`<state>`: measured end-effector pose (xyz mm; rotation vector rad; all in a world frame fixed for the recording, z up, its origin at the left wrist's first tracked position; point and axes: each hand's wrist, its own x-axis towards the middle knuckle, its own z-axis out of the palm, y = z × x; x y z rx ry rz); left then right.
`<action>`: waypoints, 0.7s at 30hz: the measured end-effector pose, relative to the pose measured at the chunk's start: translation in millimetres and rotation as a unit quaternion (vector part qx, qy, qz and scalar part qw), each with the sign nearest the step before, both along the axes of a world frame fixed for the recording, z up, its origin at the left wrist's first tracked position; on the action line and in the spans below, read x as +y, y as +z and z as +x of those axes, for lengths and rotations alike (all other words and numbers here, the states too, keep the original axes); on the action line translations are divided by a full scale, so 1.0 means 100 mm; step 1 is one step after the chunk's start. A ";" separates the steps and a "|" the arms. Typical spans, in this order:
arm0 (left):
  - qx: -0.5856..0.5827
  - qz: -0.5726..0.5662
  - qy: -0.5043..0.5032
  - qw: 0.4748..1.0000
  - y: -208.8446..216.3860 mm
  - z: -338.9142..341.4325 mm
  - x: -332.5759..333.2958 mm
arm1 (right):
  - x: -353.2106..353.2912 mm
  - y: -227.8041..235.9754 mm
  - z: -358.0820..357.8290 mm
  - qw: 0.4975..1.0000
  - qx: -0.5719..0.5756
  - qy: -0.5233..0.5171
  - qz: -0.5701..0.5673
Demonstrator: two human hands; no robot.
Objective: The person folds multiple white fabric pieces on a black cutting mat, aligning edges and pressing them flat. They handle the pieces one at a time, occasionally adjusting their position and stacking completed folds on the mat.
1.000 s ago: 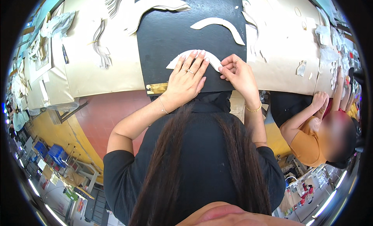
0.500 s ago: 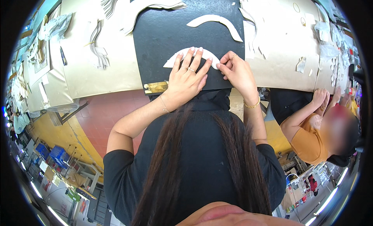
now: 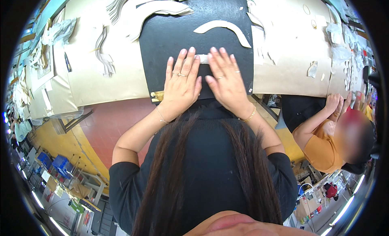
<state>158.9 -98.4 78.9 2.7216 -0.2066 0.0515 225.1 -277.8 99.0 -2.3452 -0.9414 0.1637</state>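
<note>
A curved white strip lies on the black board, mostly covered by my hands. Flat over its left part rests my left hand, fingers stretched out. Across its right part, slightly blurred, lies my right hand, also flat with fingers extended. Only the strip's middle shows between my fingertips. Farther up the board is a second curved white piece, touched by neither hand. A gold-coloured patch marks the board's near left corner.
Stacked pale curved pieces overlap the board's far left edge. Another bundle and a pen lie left on the covered table. Clear plastic bags sit at the right. A person in an orange top works there.
My right hand has let go of the strip's right end and flattened over it. My left hand has shifted left, its fingers still stretched out.
</note>
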 end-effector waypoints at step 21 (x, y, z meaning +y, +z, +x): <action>0.031 0.032 -0.001 0.999 -0.13 -0.13 0.08 | -0.08 -0.05 0.03 0.992 -0.037 -0.106 -0.066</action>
